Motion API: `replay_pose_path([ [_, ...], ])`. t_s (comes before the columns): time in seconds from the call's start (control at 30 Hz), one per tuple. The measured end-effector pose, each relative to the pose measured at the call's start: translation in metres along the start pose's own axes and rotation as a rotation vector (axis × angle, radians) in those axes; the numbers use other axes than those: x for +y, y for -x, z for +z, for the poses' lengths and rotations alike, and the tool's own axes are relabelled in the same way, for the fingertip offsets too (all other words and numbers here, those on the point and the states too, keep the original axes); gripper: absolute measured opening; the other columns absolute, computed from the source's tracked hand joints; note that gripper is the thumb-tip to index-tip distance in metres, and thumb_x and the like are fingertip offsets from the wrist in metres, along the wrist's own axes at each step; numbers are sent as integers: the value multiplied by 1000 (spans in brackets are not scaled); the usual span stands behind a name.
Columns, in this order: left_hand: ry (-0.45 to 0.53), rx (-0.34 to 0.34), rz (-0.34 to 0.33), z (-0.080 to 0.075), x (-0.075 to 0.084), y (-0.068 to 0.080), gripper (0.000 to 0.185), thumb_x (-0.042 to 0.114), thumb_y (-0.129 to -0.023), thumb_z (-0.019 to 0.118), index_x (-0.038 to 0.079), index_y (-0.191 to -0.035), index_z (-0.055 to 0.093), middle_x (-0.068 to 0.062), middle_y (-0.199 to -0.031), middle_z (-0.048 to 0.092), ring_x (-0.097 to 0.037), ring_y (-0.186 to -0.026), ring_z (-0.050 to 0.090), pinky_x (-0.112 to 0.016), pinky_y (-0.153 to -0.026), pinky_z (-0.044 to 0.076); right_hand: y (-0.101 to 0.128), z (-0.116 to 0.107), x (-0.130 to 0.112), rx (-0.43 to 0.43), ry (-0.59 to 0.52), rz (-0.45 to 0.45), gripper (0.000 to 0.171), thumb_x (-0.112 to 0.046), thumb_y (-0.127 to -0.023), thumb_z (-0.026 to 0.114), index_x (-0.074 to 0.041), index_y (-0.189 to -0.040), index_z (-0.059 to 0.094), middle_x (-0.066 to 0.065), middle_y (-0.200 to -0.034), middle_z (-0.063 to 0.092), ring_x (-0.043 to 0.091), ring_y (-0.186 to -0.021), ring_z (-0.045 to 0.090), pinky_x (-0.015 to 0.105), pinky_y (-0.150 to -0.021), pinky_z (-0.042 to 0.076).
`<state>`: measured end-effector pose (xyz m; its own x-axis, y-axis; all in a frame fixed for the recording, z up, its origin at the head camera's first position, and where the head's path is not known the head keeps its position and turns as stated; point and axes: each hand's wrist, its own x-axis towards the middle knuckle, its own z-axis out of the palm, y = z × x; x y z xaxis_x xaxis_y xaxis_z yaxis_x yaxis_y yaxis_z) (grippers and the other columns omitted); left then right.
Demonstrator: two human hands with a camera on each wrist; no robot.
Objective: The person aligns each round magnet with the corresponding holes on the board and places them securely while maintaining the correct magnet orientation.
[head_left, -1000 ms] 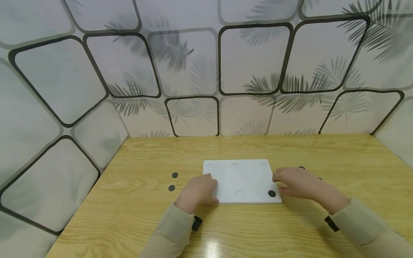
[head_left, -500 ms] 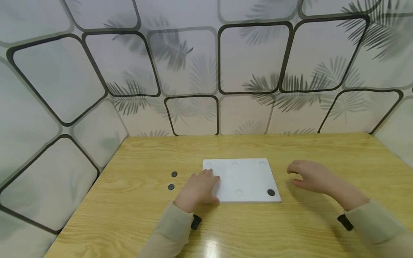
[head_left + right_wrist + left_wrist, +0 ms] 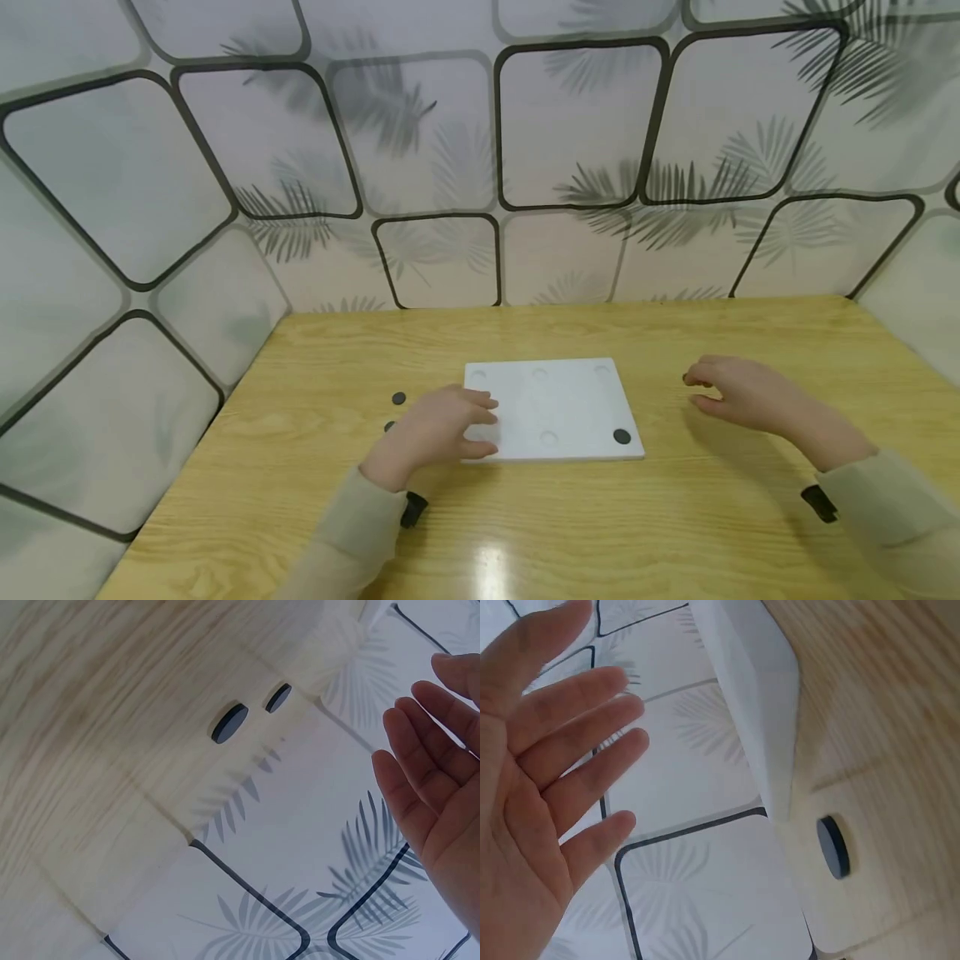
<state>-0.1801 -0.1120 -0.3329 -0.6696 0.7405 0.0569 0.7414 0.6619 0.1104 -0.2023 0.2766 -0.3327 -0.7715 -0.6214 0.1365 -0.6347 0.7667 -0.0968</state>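
Head view: a pale yellow wood-grain bench [image 3: 570, 517] stands before a white wall covering [image 3: 570, 125] printed with black rounded outlines and grey palm leaves. Near the bench's middle lies a flat, white, rectangular board [image 3: 562, 408] with shallow round recesses. A small, round, dark disc [image 3: 622, 437] sits at its near right corner. On the bench left of the board are two matching discs, an upper left disc [image 3: 399, 398] and a lower left disc [image 3: 389, 426], the lower partly hidden. The left hand [image 3: 431, 425] hovers over the board's left edge, thumb apart from its fingers. The right hand [image 3: 753, 396] is well to the right of the board, thumb and fingers loosely curved and apart.

Left wrist view: the left hand's fingers are extended, holding nothing, and look clear of the board's edge. One of the left discs lies flat on the wood just beside the board.

Right wrist view: the right hand holds nothing. Near it lie a nearer right disc [image 3: 229, 724] and a farther right disc [image 3: 278, 697], flat and slightly apart.

Such thin discs would probably lift best with thumb and fingertip pinching opposite rims; lowering one level over a recess's centre should help it seat squarely without nudging the board.
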Motion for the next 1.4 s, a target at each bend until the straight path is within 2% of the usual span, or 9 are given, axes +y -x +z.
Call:
replay_pose_path([
  [0.17,103,-36,-6,3,-10,1,35,33,-75,69,9,-101,68,-3,-111,60,-17,-107,52,-31,-86,42,5,-4,2,13,2,12,16,-9,-74,69,-4,-88,63,5,-86,58,19,-70,57,32,-57,46],
  [0.3,132,-71,-29,7,-15,3,34,32,-72,71,9,-98,68,-2,-108,61,-16,-103,54,-30,-85,42,8,-8,2,12,5,25,15,-8,-74,68,-4,-88,63,5,-84,58,18,-69,56,31,-57,45],
  [0.5,110,-103,-43,11,-18,4,34,28,-71,73,10,-100,67,-1,-103,63,-15,-97,57,-30,-82,43,9,-13,0,-18,-7,47,15,-8,-75,67,-4,-89,63,5,-86,58,20,-72,57,33,-59,46],
  [0.7,72,-149,-63,12,-18,2,33,27,-72,73,12,-101,67,1,-103,63,-14,-94,57,-29,-81,43,8,-15,1,-9,2,45,13,-8,-75,67,-5,-88,63,4,-84,58,20,-72,56,33,-59,46],
  [0.8,55,-160,-64,11,-17,1,31,25,-72,73,12,-99,68,1,-103,63,-14,-94,57,-29,-80,44,6,-16,2,-10,4,45,13,-8,-75,67,-5,-87,62,4,-83,57,21,-73,56,34,-60,46],
  [0.93,41,-178,-102,10,-17,3,29,24,-71,74,12,-98,69,1,-106,62,-15,-98,55,-29,-83,43,0,-18,1,-19,10,35,14,-8,-76,67,-5,-88,62,3,-84,57,20,-73,56,34,-60,45],
  [1.07,46,-182,-130,9,-16,5,28,22,-70,75,12,-96,70,1,-107,61,-15,-100,54,-30,-83,42,-5,-19,0,-27,15,20,14,-9,-75,67,-4,-87,62,2,-82,57,20,-72,55,35,-60,45],
  [1.4,69,-163,-132,11,-14,2,29,21,-69,75,12,-95,69,1,-107,61,-16,-99,55,-30,-82,43,0,-25,-1,-76,13,50,12,-9,-75,67,-7,-86,61,1,-82,57,16,-70,54,34,-59,44],
])
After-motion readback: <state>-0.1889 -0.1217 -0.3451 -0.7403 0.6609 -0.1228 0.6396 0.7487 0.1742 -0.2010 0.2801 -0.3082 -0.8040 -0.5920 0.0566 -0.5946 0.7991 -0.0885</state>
